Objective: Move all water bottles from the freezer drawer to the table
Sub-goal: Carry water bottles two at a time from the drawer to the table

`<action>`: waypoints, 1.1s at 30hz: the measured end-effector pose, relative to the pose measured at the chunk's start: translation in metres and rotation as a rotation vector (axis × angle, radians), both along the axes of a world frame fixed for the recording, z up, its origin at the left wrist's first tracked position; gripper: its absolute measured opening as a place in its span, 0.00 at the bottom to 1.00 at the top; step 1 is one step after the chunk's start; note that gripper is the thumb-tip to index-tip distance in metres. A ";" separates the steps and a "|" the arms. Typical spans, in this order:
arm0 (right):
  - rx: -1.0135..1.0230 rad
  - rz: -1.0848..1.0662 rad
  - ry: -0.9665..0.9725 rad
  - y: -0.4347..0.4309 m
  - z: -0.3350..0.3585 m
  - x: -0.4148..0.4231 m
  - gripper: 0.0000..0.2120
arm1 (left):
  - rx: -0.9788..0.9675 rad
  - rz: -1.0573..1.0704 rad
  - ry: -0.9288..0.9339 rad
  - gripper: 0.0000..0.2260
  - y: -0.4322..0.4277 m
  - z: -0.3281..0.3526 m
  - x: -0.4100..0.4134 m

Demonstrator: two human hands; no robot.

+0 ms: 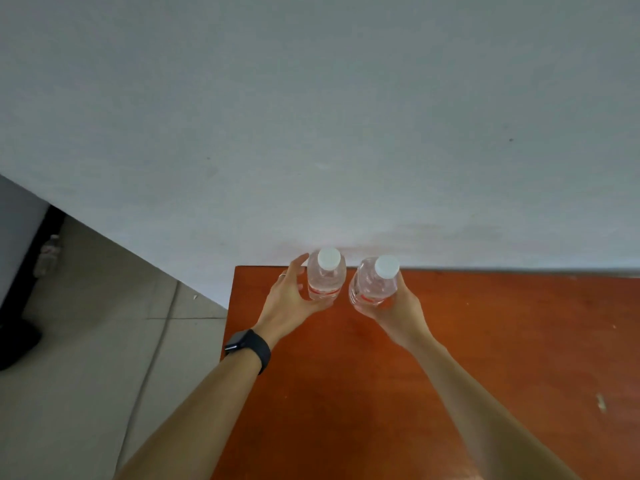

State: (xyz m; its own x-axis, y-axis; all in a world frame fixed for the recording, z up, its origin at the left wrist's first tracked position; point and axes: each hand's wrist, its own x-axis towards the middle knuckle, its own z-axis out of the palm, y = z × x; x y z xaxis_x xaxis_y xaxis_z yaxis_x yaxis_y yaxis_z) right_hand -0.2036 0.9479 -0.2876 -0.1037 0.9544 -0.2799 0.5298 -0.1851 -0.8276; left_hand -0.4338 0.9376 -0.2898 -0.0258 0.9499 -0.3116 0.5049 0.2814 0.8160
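Note:
Two clear water bottles with white caps and red labels are at the far edge of the orange-brown table (pixel 485 341), close to the wall. My left hand (pixel 291 299) wraps the left bottle (pixel 326 277), which stands upright; the upper finger sits slightly off it. My right hand (pixel 391 310) grips the right bottle (pixel 374 282) from below and behind, and this bottle leans a little to the right. I cannot tell whether either bottle's base touches the tabletop. A black smartwatch (pixel 247 346) is on my left wrist.
A pale wall (pixel 311 116) rises right behind the table. Grey floor tiles (pixel 86 358) lie to the left. At the far left stands a grey appliance with a dark edge (pixel 20 258), another bottle (pixel 48 254) blurred beside it, and a black object (pixel 17 344) on the floor.

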 end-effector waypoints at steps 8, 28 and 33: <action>0.005 -0.066 0.018 0.013 -0.022 -0.021 0.40 | -0.022 -0.071 -0.047 0.39 0.011 -0.024 0.002; -0.062 0.005 -0.075 0.028 -0.022 -0.035 0.41 | -0.051 -0.010 -0.038 0.37 0.021 -0.026 0.000; -0.144 -0.046 -0.095 0.010 -0.017 -0.029 0.52 | -0.120 0.043 -0.087 0.48 0.009 -0.020 0.010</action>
